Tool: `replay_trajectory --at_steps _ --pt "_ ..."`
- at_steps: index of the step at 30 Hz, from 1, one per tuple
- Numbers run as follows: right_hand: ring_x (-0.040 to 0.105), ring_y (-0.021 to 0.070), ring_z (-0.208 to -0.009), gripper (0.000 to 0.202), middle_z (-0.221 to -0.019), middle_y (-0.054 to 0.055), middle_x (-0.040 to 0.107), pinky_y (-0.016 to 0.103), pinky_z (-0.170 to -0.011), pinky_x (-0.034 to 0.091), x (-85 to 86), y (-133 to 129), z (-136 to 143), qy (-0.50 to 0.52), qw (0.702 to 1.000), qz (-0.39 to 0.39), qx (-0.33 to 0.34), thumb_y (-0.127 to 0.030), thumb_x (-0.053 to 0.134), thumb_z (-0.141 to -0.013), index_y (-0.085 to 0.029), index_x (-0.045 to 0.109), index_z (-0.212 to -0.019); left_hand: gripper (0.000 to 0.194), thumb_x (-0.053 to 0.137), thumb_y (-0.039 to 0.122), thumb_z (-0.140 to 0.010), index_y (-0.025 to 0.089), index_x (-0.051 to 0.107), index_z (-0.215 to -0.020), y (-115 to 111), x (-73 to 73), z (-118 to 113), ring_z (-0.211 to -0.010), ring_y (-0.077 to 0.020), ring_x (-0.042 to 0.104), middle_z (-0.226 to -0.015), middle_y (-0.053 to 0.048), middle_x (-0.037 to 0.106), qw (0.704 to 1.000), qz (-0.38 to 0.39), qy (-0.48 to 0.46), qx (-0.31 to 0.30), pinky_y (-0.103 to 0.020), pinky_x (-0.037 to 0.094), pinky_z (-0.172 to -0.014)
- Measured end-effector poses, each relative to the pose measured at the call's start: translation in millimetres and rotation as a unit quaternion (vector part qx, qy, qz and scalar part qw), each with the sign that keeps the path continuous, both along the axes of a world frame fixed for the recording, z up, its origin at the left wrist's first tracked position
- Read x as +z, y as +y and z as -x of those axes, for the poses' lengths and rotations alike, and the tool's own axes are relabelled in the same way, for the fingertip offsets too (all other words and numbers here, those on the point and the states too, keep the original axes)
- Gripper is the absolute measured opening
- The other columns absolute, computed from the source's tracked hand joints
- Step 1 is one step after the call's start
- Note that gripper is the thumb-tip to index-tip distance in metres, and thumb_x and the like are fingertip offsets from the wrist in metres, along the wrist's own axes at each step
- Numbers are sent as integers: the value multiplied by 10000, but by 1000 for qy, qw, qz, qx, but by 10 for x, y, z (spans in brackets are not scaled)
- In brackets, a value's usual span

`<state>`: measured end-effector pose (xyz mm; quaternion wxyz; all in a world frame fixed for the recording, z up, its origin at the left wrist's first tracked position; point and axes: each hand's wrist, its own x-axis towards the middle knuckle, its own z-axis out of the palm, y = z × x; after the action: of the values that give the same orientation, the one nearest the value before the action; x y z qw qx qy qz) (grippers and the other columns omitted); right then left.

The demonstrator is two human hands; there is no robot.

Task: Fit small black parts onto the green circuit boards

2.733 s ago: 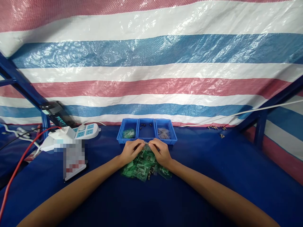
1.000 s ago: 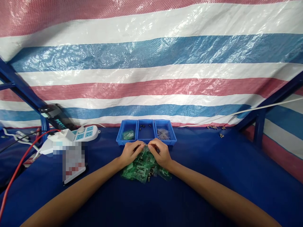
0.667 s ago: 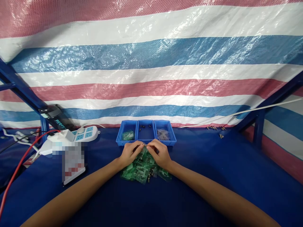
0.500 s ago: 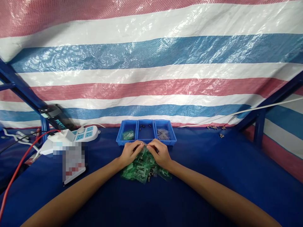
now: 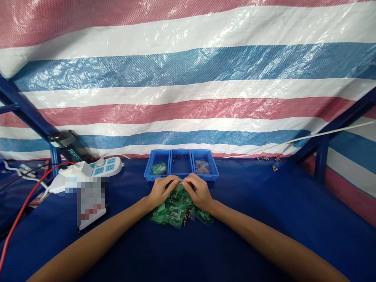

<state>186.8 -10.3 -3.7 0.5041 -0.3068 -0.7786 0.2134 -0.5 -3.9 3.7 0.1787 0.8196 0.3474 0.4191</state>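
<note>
My left hand (image 5: 160, 190) and my right hand (image 5: 199, 190) meet just in front of the blue bins, thumbs and forefingers pinched together. Between the fingertips is something small and clear or shiny, too small to name. Beneath and between the hands lies a pile of green and clear plastic packets (image 5: 175, 213) with small metal parts among them. Behind the hands stand three joined blue bins: the left bin (image 5: 149, 166) holds a green packet, the middle bin (image 5: 181, 166) a few small dark pieces, the right bin (image 5: 216, 168) several clear packets.
At the left are a white power strip (image 5: 117, 166), a dark bottle (image 5: 70, 147), a red cable (image 5: 26, 201) and a pixelated item on the table. Small brass-coloured parts (image 5: 275, 169) lie at the back right. A striped sheet (image 5: 188, 92) hangs behind the blue table (image 5: 249, 243).
The hands stay in nearly the same place, still pinched together. The small piece between the fingertips looks slightly shifted. Bins and pile have not visibly moved.
</note>
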Motion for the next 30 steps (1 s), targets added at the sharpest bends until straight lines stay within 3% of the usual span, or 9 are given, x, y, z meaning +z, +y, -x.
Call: replay_trajectory --at_steps 19,30 --pt "445 113 -583 159 -710 18 489 243 -531 378 -18 7 5 7 1000 -6 -2 -234 454 -925 -174 555 -818 260 460 242 -934 148 661 -799 -7 17 -13 -543 -105 606 -621 -8 645 999 -28 -9 -14 -193 449 -544" --pt "446 111 -569 123 -698 17 487 247 -519 380 -3 -2 5 21 1000 -12 -7 -225 481 -913 -176 555 -827 206 480 237 -924 151 667 -917 4 -2 -1 -565 -115 630 -659 -14 677 999 -38 -13 -2 -191 476 -543"
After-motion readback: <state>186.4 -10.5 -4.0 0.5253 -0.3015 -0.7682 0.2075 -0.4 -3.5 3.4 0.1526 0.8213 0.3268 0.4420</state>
